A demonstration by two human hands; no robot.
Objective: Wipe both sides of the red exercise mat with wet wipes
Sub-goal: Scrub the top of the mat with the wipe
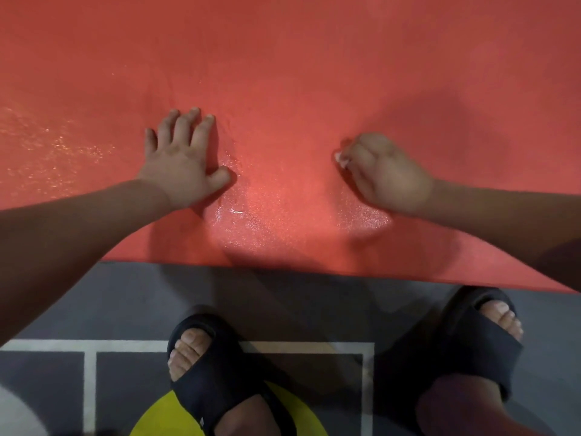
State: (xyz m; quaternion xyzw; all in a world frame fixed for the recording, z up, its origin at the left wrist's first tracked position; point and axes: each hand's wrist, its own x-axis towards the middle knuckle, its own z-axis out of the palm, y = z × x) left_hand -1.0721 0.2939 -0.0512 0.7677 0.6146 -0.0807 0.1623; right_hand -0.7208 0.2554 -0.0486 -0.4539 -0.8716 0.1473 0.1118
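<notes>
One red mat lies flat on the grey floor, just past my 2 black slides. Its near edge runs L-R, dipping a bit to the R (ends off-frame, so long axis unclear). My left hand presses flat on it, fingers spread. My right hand is bunched around 1 white wet wipe, against the mat.

grey floor, red mat, black sandals

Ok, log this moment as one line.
left hand: flat on red mat | right hand: gripping wet wipe on mat | wet sheen between hands
</notes>
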